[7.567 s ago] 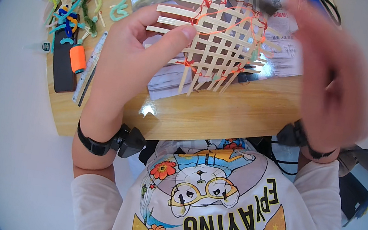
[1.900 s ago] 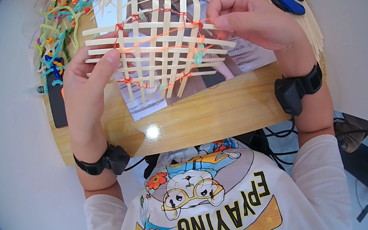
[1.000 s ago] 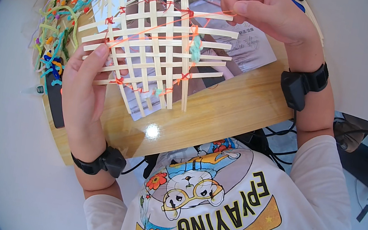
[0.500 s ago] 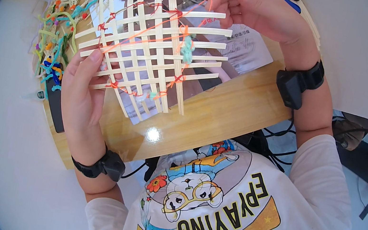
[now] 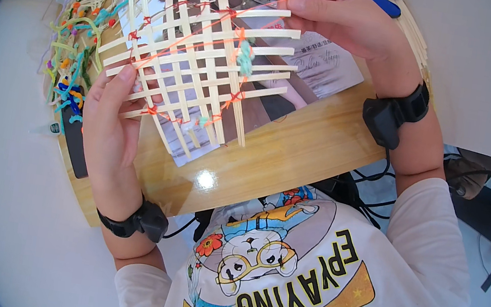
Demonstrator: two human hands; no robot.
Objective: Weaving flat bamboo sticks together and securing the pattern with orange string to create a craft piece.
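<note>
Now the left hand (image 5: pixel 112 110) has a firm pinch on the woven lattice (image 5: pixel 209 70), thumb pressed on the front near its left edge, fingers tucked behind and showing through the gaps. Over on the other side, the right hand (image 5: pixel 344 18) is nearly closed, thumb and forefinger meeting on an orange thread (image 5: pixel 255 8), the other fingers curled loosely under. That thread runs slantwise across the front of the weave, from beside the left thumb up to the right fingertips, which sit just by the end of the topmost strip; whether they touch that strip, I can't tell.

The lattice itself is held up, tilted, in front of a printed sheet (image 5: pixel 330 64) on the wooden table (image 5: pixel 272 145), red ties round its border and a pale green yarn tuft (image 5: pixel 246 58) on its right side. Off to the left lies a heap of coloured fuzzy stems (image 5: pixel 75 49).

And the change: half a second ago the right fingers were spread looser, the thread bending round them; now thumb and forefinger come together and the line looks straighter. Against two seconds ago, the lattice sits further left, while the left hand keeps the same thumb-in-front grip.
</note>
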